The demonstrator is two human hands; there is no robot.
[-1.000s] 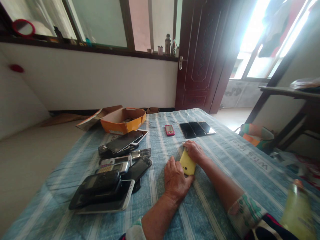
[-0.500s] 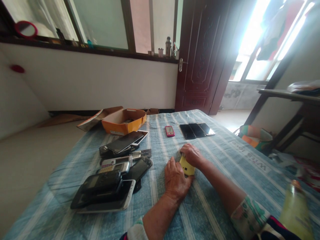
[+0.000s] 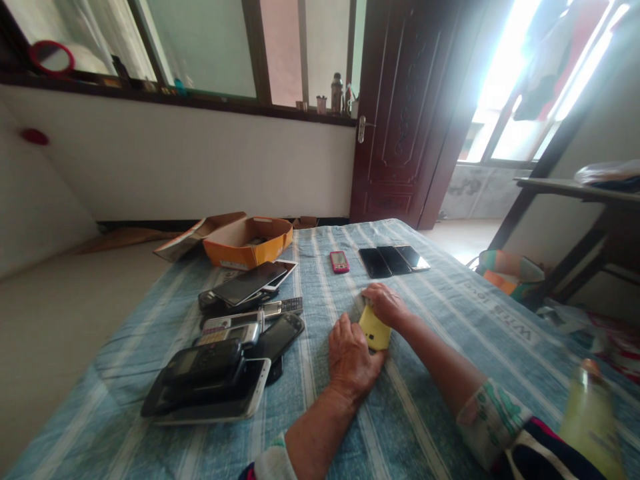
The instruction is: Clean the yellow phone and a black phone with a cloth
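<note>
Back slides the right hand (image 3: 386, 305), baring more of the yellow phone (image 3: 376, 333) than half a second ago, while the left hand (image 3: 350, 357) keeps its place. Now across from the left: the heap of phones (image 3: 205, 367) sits well apart from both hands, the open orange box (image 3: 250, 253) just beyond it. Next comes the pink phone (image 3: 339, 262), screen up, farther out than the fingers. Then the left hand, and it's holding on: fingers bunched along the yellow phone's left side, thumb bent round the near end. Between the two hands lies the phone itself, back up with its dark camera patch showing, flat or nearly so on the striped cloth (image 3: 425, 427). Its long axis seems to run away from the person, far end leaning a touch left. Over on its right, the right hand curls in on the far end, gripping by the look of it, though its fingertips are partly hidden. So both hands touch it, left at the near end, right at the far! Beyond the right hand, and nearer to it than to the left, lie three dark phones (image 3: 393, 261) side by side.
</note>
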